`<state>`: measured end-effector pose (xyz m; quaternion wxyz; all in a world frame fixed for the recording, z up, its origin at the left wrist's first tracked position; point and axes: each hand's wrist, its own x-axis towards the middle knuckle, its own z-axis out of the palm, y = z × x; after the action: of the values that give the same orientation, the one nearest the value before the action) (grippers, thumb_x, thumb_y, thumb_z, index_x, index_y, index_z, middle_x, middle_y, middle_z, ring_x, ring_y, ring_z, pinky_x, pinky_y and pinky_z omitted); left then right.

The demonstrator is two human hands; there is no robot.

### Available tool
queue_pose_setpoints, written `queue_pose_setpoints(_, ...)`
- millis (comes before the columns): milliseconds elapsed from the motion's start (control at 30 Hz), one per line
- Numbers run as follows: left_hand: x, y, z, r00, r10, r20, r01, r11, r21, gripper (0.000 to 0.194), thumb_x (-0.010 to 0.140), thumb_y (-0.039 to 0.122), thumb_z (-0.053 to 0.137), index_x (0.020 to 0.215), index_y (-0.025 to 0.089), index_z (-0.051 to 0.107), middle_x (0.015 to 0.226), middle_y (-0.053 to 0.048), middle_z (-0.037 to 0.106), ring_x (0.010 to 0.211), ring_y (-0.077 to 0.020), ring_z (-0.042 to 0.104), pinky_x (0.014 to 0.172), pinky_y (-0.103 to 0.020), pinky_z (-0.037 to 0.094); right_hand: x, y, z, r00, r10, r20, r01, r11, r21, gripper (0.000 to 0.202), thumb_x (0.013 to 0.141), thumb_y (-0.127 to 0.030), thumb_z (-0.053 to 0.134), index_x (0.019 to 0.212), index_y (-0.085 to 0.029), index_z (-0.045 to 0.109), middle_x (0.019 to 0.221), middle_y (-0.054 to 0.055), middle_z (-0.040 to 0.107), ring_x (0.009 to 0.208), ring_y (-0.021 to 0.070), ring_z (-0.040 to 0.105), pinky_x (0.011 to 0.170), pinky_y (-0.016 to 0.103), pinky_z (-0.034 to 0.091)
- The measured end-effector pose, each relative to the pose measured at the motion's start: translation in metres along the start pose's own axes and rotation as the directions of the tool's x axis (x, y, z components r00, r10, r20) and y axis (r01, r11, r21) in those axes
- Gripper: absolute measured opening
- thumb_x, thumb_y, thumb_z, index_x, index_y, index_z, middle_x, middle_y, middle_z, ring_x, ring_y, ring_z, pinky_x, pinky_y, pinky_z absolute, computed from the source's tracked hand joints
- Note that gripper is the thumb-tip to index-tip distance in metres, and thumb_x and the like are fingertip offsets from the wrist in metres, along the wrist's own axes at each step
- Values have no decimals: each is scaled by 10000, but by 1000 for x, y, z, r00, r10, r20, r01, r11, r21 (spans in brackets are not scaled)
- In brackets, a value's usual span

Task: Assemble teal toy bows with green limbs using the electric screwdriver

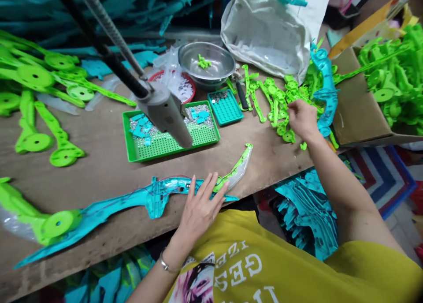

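Observation:
A long blue plastic piece (128, 199) lies along the table's front edge, with thin wires in it. My left hand (201, 206) rests flat over its right part, fingers spread, beside a curved green piece (236, 166) with a clear part along it. At the blue piece's left end lies a larger green part (61, 223). My right hand (302, 117) is over the heap of small green parts (277, 100) at the right, its fingers bent together; whatever is between them is hidden.
A grey hanging tool (165, 113) comes down over a green tray (158, 151) of screws and blue bits. Behind are a teal tray (228, 111), a metal bowl (208, 62) and a white sack (264, 34). A cardboard box (357, 109) of green parts stands right.

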<state>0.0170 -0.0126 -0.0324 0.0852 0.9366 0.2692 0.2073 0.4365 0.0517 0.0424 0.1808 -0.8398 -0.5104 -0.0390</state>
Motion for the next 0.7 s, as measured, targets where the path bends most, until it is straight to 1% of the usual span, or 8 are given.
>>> queue_pose_setpoints(133, 1, 0, 0, 1000, 8, -5, -8, 1000, 22, 488, 999, 195, 578, 1484, 208, 536, 1545, -183, 522, 1444, -331, 503, 1260, -617, 241, 30, 40, -32, 992, 8, -123, -16, 998, -60, 258, 923, -198, 505, 1094, -174, 696, 1086, 161, 768, 1009, 302, 725, 963, 447, 519)
queue_pose_setpoints(233, -2, 1, 0, 998, 22, -65, -23, 1000, -19, 533, 991, 202, 591, 1516, 191, 503, 1559, -177, 506, 1514, -328, 396, 1281, -579, 221, 35, 58, -47, 982, 17, -190, -38, 993, -110, 270, 898, -209, 526, 1089, -164, 710, 1075, 160, 776, 987, 310, 726, 945, 447, 525)
queue_pose_setpoints(300, -6, 2, 1, 991, 38, -129, -47, 997, -69, 588, 979, 200, 609, 1549, 212, 466, 1563, -160, 501, 1544, -318, 336, 1292, -565, 204, 29, 64, -50, 983, 16, -181, -40, 990, -133, 266, 880, -214, 535, 1056, -159, 727, 1034, 149, 783, 956, 305, 724, 916, 431, 530)
queue_pose_setpoints(433, -19, -1, 5, 967, 60, -247, -86, 992, -94, 716, 929, 169, 671, 1589, 244, 405, 1607, -111, 432, 1566, -299, 293, 1311, -547, 177, 13, 62, -55, 996, 2, -90, -18, 985, -173, 264, 900, -220, 526, 1032, -161, 748, 985, 133, 780, 927, 289, 703, 873, 391, 506)
queue_pose_setpoints(500, -23, -4, 7, 955, 69, -288, -90, 994, -61, 734, 915, 161, 681, 1589, 248, 404, 1621, -84, 403, 1566, -285, 301, 1316, -536, 180, 15, 63, -71, 991, -14, -135, -18, 973, -230, 290, 916, -189, 503, 1072, -147, 744, 1049, 164, 763, 985, 297, 673, 896, 396, 469)
queue_pose_setpoints(600, -25, -7, 9, 945, 93, -314, -103, 995, -16, 724, 911, 164, 681, 1579, 258, 420, 1620, -59, 402, 1562, -271, 316, 1318, -522, 196, 37, 83, -109, 942, 15, -335, -136, 930, -342, 351, 871, -58, 490, 1128, -93, 725, 1152, 239, 707, 1143, 324, 589, 957, 418, 391)
queue_pose_setpoints(667, -25, -7, 10, 945, 91, -314, -102, 995, -19, 720, 903, 154, 685, 1572, 253, 436, 1619, -56, 409, 1559, -267, 325, 1320, -508, 202, 60, 107, -134, 861, 125, -493, -320, 886, -335, 374, 857, 8, 490, 1157, -64, 702, 1217, 274, 670, 1218, 319, 552, 990, 429, 352)
queue_pose_setpoints(700, -25, -7, 11, 944, 88, -316, -101, 995, -23, 720, 899, 147, 685, 1569, 251, 442, 1618, -58, 414, 1556, -269, 332, 1319, -506, 209, 71, 121, -143, 831, 205, -517, -400, 866, -299, 367, 870, 9, 499, 1177, -52, 689, 1251, 279, 660, 1219, 302, 558, 986, 420, 354)
